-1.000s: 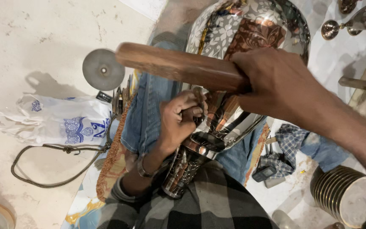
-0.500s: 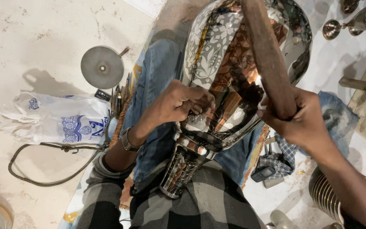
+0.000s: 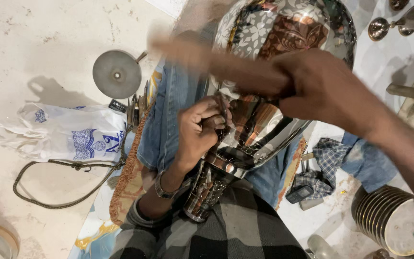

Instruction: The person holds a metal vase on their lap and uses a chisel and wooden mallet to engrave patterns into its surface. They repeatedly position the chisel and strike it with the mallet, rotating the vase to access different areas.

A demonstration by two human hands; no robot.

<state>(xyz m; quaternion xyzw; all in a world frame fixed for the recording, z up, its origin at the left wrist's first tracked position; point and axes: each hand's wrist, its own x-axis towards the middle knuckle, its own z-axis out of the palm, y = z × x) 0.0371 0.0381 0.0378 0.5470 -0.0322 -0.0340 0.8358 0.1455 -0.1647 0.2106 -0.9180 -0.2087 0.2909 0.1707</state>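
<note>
Large engraved metal vessel (image 3: 283, 43) lies across the person's lap – polished silver-tone bowl with floral chasing and copper-coloured panels, narrowing to a patterned, flared stem that points toward the checked shirt (image 3: 226, 235). Everything below is placed relative to it.

Left hand (image 3: 198, 128) sits at the vessel's neck, fingers curled tight around a thin metal punch (image 3: 222, 111), tip pressed to the shiny surface. Metal bracelet on that wrist.

Right hand (image 3: 324, 88) is above the bowl, fist closed on a wooden mallet handle (image 3: 216, 60) – round, brown, motion-blurred, so its far end is hard to read.

Left of the vessel: denim-clad leg (image 3: 168, 115), then a row of slim steel tools (image 3: 137, 103) on a fringed cloth, a flat grey metal disc (image 3: 117, 73) with a short handle, a crumpled white plastic bag (image 3: 58, 136) with blue print, and a dark braided cord (image 3: 63, 184) looped on the pale stone floor.

Right of the vessel: a checked rag (image 3: 324, 160), blue cloth, a small dark device, and a stack of ribbed brass plates (image 3: 386, 213). Above-right: small polished goblet-shaped pieces (image 3: 401, 24).
</note>
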